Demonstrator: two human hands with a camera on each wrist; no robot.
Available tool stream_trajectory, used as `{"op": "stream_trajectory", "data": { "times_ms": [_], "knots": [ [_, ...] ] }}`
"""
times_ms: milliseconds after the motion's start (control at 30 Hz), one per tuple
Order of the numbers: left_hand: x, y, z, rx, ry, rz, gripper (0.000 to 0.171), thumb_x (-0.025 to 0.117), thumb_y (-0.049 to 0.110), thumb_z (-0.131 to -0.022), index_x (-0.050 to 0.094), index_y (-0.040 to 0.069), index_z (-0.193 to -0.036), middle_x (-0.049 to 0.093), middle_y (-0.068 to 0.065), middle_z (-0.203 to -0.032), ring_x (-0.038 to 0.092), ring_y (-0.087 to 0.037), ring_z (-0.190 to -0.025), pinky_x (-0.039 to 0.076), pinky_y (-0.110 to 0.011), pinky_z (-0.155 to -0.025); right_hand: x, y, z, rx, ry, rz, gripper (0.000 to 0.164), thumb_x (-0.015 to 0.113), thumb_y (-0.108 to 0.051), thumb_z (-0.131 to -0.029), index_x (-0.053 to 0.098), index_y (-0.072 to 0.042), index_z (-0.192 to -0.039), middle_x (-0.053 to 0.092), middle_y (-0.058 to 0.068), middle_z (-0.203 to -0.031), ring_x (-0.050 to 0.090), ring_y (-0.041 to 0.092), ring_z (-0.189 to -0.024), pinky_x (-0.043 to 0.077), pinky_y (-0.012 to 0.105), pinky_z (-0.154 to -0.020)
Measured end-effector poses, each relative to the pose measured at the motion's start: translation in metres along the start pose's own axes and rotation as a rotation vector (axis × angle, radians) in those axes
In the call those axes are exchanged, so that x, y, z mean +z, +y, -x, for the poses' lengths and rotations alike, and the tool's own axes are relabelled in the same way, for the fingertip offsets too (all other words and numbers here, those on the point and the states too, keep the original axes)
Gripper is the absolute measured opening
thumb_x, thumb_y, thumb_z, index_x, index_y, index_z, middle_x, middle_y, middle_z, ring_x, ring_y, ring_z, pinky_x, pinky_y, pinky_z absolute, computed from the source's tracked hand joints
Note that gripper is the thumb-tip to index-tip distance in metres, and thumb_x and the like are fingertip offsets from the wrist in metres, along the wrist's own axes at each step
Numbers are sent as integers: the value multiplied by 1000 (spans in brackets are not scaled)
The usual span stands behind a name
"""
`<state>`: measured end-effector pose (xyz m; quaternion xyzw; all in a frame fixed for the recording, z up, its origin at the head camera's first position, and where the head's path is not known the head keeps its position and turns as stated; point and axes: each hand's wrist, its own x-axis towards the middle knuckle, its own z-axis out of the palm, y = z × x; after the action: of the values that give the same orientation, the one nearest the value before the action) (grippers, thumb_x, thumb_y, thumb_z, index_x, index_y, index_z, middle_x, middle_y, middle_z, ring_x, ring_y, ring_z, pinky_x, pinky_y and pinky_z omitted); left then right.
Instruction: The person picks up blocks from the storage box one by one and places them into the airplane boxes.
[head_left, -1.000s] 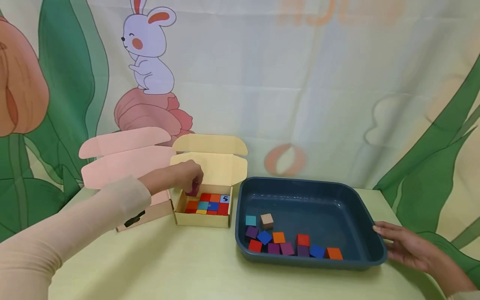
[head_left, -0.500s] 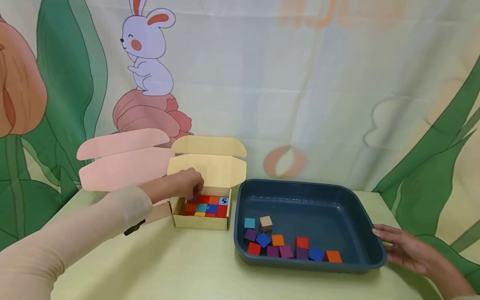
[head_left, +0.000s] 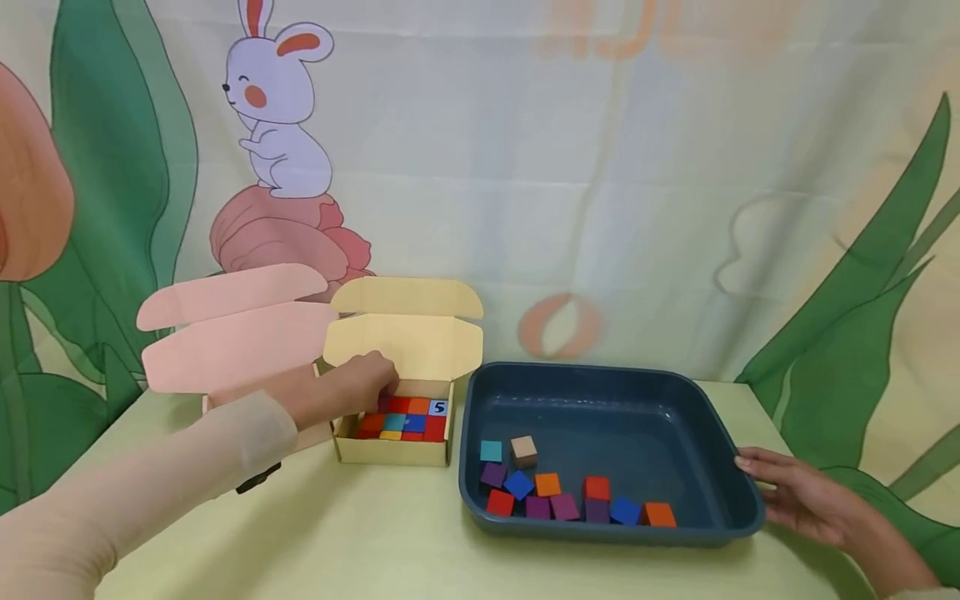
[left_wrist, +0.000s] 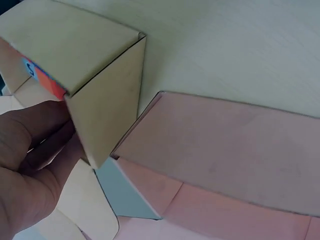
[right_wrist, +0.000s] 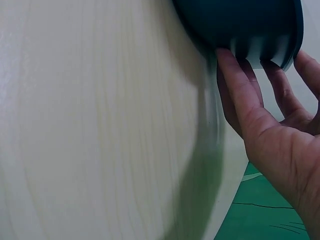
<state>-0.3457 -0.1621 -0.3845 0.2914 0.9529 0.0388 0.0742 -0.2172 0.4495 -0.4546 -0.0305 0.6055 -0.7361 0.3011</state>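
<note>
My left hand [head_left: 362, 383] reaches down into the back left corner of the small yellow cardboard box [head_left: 393, 452], its fingers pinching a purple cube [head_left: 384, 403] mostly hidden behind them. Rows of coloured cubes fill part of this box, among them a red cube [head_left: 433, 428] and a light blue one marked 5 [head_left: 438, 407]. In the left wrist view the fingers [left_wrist: 50, 125] dip behind the box wall. At the right, my right hand [head_left: 798, 493] rests its fingertips against the outer wall and rim of the dark blue tray [head_left: 675, 534], fingers fairly straight.
Inside the tray, several loose cubes lie toward the front left, including a plain wooden cube [head_left: 523, 451] and an orange cube [head_left: 658, 514]. An open pink box [head_left: 240, 346] stands left of the yellow one, partly behind my left forearm. A printed curtain [head_left: 660, 167] hangs behind.
My left hand has lowered the purple cube from above the yellow box into its back left corner. The right hand stays at the tray. The head view has shifted slightly.
</note>
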Motion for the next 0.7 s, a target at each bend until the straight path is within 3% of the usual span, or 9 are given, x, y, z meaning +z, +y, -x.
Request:
{"op": "stream_trajectory", "data": {
  "times_ms": [167, 200, 500, 600, 700],
  "knots": [
    [6, -4, 2, 37, 44, -11, 16, 83, -8, -74, 74, 5, -79, 66, -5, -74, 56, -18, -69, 55, -29, -64, 0, -1, 0, 15, -21, -19, 20, 35, -20, -112, 45, -21, -130, 60, 0, -128, 64, 23, -120, 51, 42, -102],
    [6, -4, 2, 37, 43, -13, 15, 83, -7, -74, 75, 5, -78, 66, -5, -74, 56, -18, -69, 55, -29, -64, 0, 0, 0, 12, -20, -16, 23, 35, -20, -112, 43, -19, -134, 60, 0, -127, 64, 22, -120, 52, 42, -101],
    [3, 7, 5, -85, -2, 11, 16, 77, -6, -81, 78, 10, -83, 67, -4, -78, 59, -21, -72, 57, -31, -68, 1, 2, 0, -1, 11, 5, 40, 36, -20, -112, 24, -7, -148, 58, -1, -126, 64, 22, -118, 53, 42, -99],
    [2, 8, 3, -92, -18, -9, 16, 80, -6, -77, 76, 9, -81, 65, -2, -76, 58, -21, -71, 55, -30, -65, 1, 1, 0, -5, 0, 1, 36, 36, -20, -112, 28, -9, -146, 58, -2, -126, 64, 23, -118, 53, 42, -99],
    [2, 8, 1, -68, -28, -16, 18, 84, -7, -73, 74, 7, -78, 64, -3, -75, 57, -20, -72, 55, -29, -64, 0, 1, 1, -13, -28, -22, 25, 35, -19, -112, 45, -19, -135, 58, -1, -127, 64, 24, -118, 53, 42, -99]
  ]
}}
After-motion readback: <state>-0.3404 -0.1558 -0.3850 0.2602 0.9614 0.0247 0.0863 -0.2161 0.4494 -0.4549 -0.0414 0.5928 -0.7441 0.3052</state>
